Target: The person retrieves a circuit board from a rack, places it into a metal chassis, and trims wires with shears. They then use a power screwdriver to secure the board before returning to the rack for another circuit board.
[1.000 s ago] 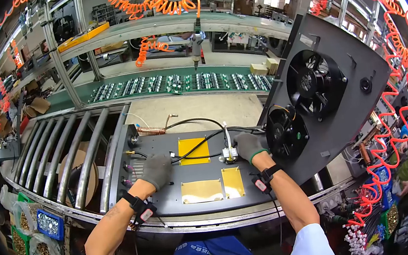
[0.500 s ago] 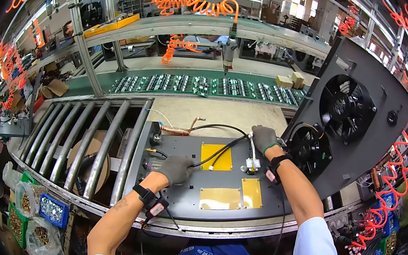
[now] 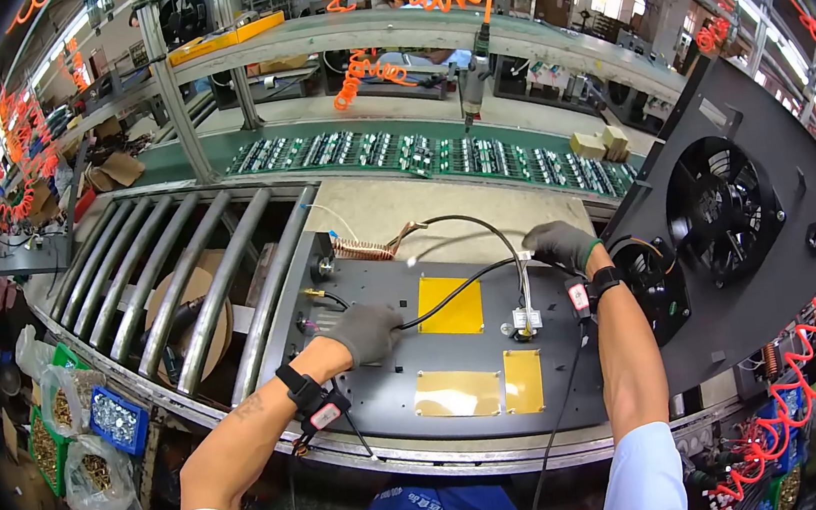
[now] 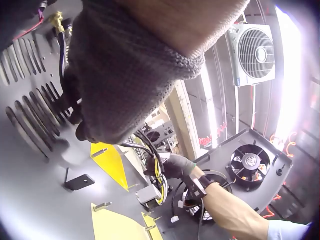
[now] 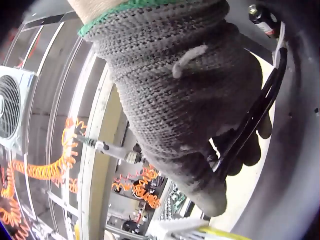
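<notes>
A dark metal chassis panel [image 3: 385, 409] lies flat on the bench with yellow sheets [image 3: 450, 306] on it. My gloved left hand [image 3: 374, 332] is low over its left part, fingers curled round a black cable [image 3: 462, 289] that runs rightward from it. My gloved right hand [image 3: 564, 242] is raised at the panel's far right, close to the fans. In the right wrist view its thumb and fingers pinch black cable strands [image 5: 255, 117]. A small white component [image 3: 524, 321] with upright wires sits on the panel below that hand. The left fingertips are partly hidden by the glove.
An upright cover with two black fans [image 3: 721, 197] stands at the right. Metal rollers [image 3: 201, 289] lie at the left, a copper coil [image 3: 363, 249] at the panel's back edge. Circuit boards [image 3: 396, 151] line the green belt behind, under a hanging screwdriver [image 3: 473, 91].
The right hand moved from the white component up and right, lifting black cable with it. The left hand moved slightly right from the panel's slots, and a loose cable end swung away from the yellow sheet.
</notes>
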{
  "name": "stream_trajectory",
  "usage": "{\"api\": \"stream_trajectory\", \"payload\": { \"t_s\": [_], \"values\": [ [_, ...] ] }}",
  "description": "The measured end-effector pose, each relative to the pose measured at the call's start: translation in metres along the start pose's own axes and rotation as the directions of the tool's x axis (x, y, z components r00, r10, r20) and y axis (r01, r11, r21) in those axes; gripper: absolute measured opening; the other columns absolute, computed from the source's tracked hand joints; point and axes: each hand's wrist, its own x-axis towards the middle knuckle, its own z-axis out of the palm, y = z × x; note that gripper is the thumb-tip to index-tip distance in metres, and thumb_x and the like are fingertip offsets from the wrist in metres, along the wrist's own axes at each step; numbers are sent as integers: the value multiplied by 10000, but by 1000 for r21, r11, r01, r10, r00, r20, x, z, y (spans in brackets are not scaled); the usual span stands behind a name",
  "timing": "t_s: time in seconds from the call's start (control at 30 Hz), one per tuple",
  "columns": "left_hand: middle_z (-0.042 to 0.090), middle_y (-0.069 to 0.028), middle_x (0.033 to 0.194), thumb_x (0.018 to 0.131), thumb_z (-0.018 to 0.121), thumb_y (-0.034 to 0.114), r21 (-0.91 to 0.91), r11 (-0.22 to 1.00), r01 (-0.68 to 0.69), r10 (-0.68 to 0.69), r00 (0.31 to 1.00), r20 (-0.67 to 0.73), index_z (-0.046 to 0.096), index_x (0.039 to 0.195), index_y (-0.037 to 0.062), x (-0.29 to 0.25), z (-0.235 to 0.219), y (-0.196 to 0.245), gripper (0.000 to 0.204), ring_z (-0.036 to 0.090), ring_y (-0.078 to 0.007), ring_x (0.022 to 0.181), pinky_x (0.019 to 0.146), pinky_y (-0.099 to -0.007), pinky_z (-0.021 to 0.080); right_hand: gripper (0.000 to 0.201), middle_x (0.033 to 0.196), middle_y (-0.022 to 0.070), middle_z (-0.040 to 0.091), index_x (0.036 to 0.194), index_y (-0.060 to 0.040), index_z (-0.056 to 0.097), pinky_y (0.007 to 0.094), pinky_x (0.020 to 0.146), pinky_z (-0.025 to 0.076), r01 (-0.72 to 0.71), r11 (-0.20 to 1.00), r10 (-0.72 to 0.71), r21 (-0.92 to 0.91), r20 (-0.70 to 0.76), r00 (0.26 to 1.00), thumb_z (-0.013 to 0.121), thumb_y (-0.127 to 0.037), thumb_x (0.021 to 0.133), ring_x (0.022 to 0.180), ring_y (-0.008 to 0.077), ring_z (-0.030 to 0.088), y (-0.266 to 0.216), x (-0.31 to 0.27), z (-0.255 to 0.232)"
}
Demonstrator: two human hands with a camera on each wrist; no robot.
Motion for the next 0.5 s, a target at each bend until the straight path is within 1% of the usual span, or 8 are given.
{"api": "stream_trajectory", "payload": {
  "t_s": [0.07, 0.13, 0.2, 0.23, 0.37, 0.4, 0.47, 0.5],
  "values": [
    [708, -186, 984, 903, 647, 225, 0, 1000, 7, -7, 1000, -10, 732, 954, 51, 1, 1, 1, 200, 691, -402, 910, 837, -481, 552, 278, 812, 43, 689, 1034, -17, 768, 283, 649, 459, 7, 995, 23, 100, -297, 955, 807, -214, 842, 696, 141, 586, -1, 1, 4],
    [698, -174, 979, 901, 668, 213, 4, 1000, 7, -7, 998, -67, 714, 961, 44, 0, 6, 4, 185, 684, -408, 888, 819, -490, 549, 356, 954, 127, 723, 1130, -20, 737, 371, 796, 526, -107, 968, -10, -226, -463, 886, 757, -234, 846, 873, 250, 673, 20, 24, 4],
    [693, -168, 973, 897, 679, 206, 23, 1000, 6, -4, 995, -97, 705, 971, 47, 1, 8, 6, 177, 682, -409, 872, 803, -494, 549, 399, 1072, 176, 725, 1192, -30, 715, 436, 882, 544, -245, 751, -163, -614, -531, 831, 719, -235, 850, 990, 325, 695, 45, 45, 4],
    [694, -167, 970, 893, 681, 205, 39, 999, 10, -6, 995, -98, 705, 977, 53, 2, 9, 6, 175, 683, -407, 867, 795, -494, 550, 463, 1237, 211, 674, 1270, -58, 680, 500, 1002, 509, -365, 690, -81, -625, -568, 819, 672, -223, 837, 1159, 388, 645, 28, 35, 13],
    [711, -139, 941, 886, 669, 214, 225, 974, 17, 10, 992, -122, 732, 930, 94, -3, 13, 11, 143, 703, -359, 840, 768, -487, 535, 443, 1257, 187, 664, 1268, -74, 680, 470, 1014, 502, -23, 689, -569, -725, -560, 602, 648, -207, 846, 1201, 362, 617, -17, -4, 68],
    [715, -123, 929, 888, 656, 213, 314, 949, 31, 2, 995, -102, 740, 913, 108, -4, 15, 13, 137, 708, -336, 841, 773, -477, 526, 378, 1233, 166, 680, 1210, -70, 705, 454, 1001, 510, 128, 650, -645, -749, -456, 613, 641, -207, 864, 1172, 358, 633, -24, -14, 82],
    [724, -91, 905, 893, 630, 210, 489, 870, 56, -30, 998, -61, 756, 879, 136, -5, 22, 19, 146, 718, -289, 843, 784, -458, 507, 360, 1173, 157, 707, 1167, -82, 736, 418, 973, 523, 266, 604, -585, -751, -192, 788, 656, -236, 852, 1127, 364, 656, -34, -37, 108],
    [721, -71, 881, 892, 620, 204, 536, 842, 57, -60, 998, -12, 762, 865, 144, -4, 25, 23, 156, 719, -274, 840, 800, -453, 499, 360, 1165, 156, 716, 1162, -90, 743, 434, 977, 517, 203, 542, -483, -816, -104, 870, 658, -246, 848, 1127, 362, 663, -42, -49, 119]
  ]
}}
